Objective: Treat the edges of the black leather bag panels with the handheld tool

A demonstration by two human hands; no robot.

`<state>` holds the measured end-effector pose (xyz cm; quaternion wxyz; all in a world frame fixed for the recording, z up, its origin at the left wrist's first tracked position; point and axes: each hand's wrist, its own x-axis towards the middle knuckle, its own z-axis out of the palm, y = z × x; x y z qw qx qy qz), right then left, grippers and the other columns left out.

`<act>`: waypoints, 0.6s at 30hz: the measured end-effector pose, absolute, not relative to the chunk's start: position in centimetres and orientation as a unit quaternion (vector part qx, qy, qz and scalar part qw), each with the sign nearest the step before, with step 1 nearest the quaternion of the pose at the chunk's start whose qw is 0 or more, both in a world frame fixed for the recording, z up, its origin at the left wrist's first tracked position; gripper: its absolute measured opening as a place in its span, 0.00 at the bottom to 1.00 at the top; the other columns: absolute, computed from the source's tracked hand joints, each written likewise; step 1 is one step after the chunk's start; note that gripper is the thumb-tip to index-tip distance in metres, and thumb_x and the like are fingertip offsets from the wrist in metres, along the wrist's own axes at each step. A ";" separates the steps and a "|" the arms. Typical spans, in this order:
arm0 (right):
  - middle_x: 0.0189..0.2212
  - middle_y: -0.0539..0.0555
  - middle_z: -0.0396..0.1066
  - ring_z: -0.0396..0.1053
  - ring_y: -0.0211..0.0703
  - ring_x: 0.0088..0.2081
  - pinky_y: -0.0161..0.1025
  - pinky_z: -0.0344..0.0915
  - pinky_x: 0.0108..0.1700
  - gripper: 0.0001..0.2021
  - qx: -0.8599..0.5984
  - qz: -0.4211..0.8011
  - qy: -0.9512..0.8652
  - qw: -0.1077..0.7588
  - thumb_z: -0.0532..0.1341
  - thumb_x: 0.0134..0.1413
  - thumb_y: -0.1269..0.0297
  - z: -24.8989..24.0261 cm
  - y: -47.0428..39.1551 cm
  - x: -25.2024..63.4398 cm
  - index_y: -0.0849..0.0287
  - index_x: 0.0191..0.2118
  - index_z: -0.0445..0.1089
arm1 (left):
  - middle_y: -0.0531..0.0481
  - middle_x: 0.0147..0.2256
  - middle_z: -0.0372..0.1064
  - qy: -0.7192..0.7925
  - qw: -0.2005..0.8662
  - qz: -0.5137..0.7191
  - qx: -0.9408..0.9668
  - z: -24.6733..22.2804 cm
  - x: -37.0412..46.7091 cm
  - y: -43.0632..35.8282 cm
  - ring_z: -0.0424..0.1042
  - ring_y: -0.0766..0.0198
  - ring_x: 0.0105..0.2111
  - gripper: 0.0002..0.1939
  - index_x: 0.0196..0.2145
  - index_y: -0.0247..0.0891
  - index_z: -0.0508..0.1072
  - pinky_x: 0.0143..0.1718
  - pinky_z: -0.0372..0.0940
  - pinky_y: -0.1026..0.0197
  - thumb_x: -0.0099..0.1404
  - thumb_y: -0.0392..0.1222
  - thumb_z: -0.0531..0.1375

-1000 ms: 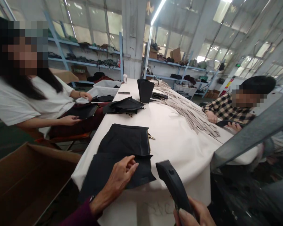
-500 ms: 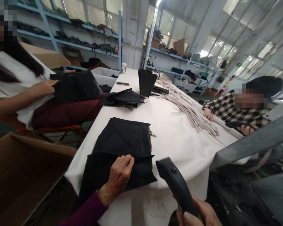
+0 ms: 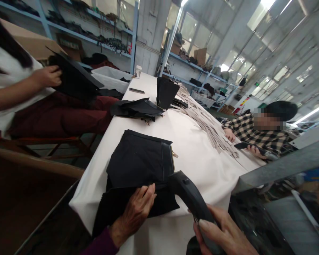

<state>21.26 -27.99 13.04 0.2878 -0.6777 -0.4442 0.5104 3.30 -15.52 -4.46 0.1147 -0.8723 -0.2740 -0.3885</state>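
Black flat pieces with a zipper edge and a metal pull lie on the white-covered table. My left hand pinches the upper edge of the nearer black piece, fingers pressed together. In my right hand is a curved black handheld tool, its wide tip at the right end of that edge, over the black material. Whether the tip touches it I cannot tell.
Further back are a black pile, an upright black piece, a phone and beige strips. One person sits at left holding black material; another works at right. A metal beam crosses the right side.
The tool in my right hand has moved left onto the black material's edge. My left hand still pinches the edge. The person at left has lifted and tilted their black piece.
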 end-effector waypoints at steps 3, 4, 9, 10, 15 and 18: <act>0.14 0.45 0.60 0.58 0.31 0.14 0.27 0.55 0.16 0.19 -0.661 0.534 -0.439 0.291 0.57 0.54 0.47 12.3 -26.1 20.4 0.62 0.32 0.63 | 0.40 0.43 0.69 -0.275 0.102 -0.393 -0.872 -4.8 3.3 -15.5 0.67 0.57 0.37 0.19 0.51 0.25 0.66 0.37 0.65 0.55 0.61 0.28 0.57; 0.14 0.45 0.61 0.57 0.31 0.13 0.26 0.55 0.16 0.18 -0.659 0.540 -0.435 0.292 0.56 0.55 0.49 12.1 -25.5 20.2 0.62 0.33 0.63 | 0.40 0.43 0.69 -0.275 0.100 -0.395 -0.871 -5.0 3.3 -15.5 0.67 0.57 0.37 0.19 0.51 0.25 0.66 0.37 0.65 0.55 0.61 0.28 0.57; 0.12 0.46 0.61 0.57 0.29 0.12 0.25 0.55 0.14 0.17 -0.640 0.544 -0.455 0.296 0.56 0.57 0.53 11.2 -22.4 19.4 0.64 0.27 0.64 | 0.38 0.44 0.69 -0.272 0.093 -0.398 -0.871 -5.8 3.1 -15.4 0.68 0.56 0.38 0.20 0.52 0.24 0.65 0.38 0.66 0.54 0.61 0.26 0.55; 0.12 0.46 0.61 0.57 0.30 0.12 0.25 0.56 0.14 0.18 -0.642 0.539 -0.457 0.298 0.56 0.57 0.53 11.1 -21.7 19.2 0.64 0.27 0.64 | 0.38 0.44 0.69 -0.269 0.089 -0.395 -0.874 -5.8 3.0 -15.4 0.68 0.56 0.39 0.20 0.52 0.24 0.65 0.38 0.67 0.55 0.61 0.25 0.54; 0.15 0.46 0.62 0.60 0.32 0.15 0.26 0.57 0.16 0.16 -0.647 0.512 -0.467 0.320 0.56 0.58 0.52 11.0 -19.5 19.0 0.62 0.31 0.63 | 0.38 0.44 0.69 -0.263 0.076 -0.397 -0.876 -5.6 2.8 -15.3 0.68 0.56 0.37 0.19 0.51 0.26 0.66 0.36 0.67 0.55 0.62 0.25 0.53; 0.14 0.46 0.62 0.59 0.32 0.14 0.27 0.57 0.16 0.16 -0.647 0.502 -0.474 0.322 0.56 0.58 0.52 12.1 -19.8 19.3 0.62 0.30 0.63 | 0.38 0.44 0.69 -0.271 0.086 -0.399 -0.872 -5.6 2.9 -15.3 0.69 0.56 0.38 0.19 0.51 0.26 0.67 0.37 0.67 0.54 0.62 0.26 0.54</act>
